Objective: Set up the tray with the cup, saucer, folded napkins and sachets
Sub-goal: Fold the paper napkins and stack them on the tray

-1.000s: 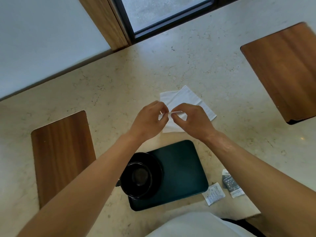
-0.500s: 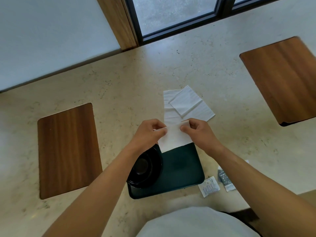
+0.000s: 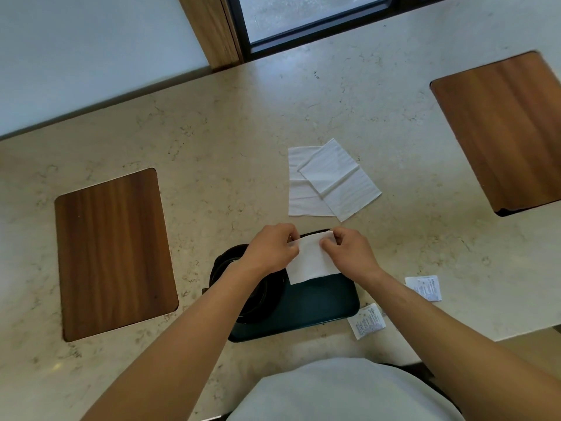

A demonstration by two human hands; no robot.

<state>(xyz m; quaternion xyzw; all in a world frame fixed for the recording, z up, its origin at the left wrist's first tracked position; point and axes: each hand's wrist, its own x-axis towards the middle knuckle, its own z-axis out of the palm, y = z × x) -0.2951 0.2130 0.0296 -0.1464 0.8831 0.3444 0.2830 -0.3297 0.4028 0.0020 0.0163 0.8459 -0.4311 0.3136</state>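
Observation:
A dark green tray [image 3: 321, 302] lies on the marble counter in front of me. On its left end sits a black saucer [image 3: 221, 262] with a black cup, mostly hidden under my left forearm. My left hand [image 3: 270, 252] and my right hand [image 3: 349, 253] pinch the far edge of a white folded napkin [image 3: 311, 264] held over the tray's far side. Two more white napkins [image 3: 331, 180] lie overlapping on the counter beyond the tray. Two white sachets [image 3: 365, 320] [image 3: 423, 287] rest on the counter right of the tray.
A wooden inset panel [image 3: 112, 253] sits in the counter at the left, another [image 3: 504, 129] at the far right. A window frame [image 3: 303, 41] and a wall border the far edge. The counter's near edge is close to my body.
Both hands have drawn one napkin from the pile toward me, over the tray's far side. The two remaining napkins now lie uncovered on the counter.

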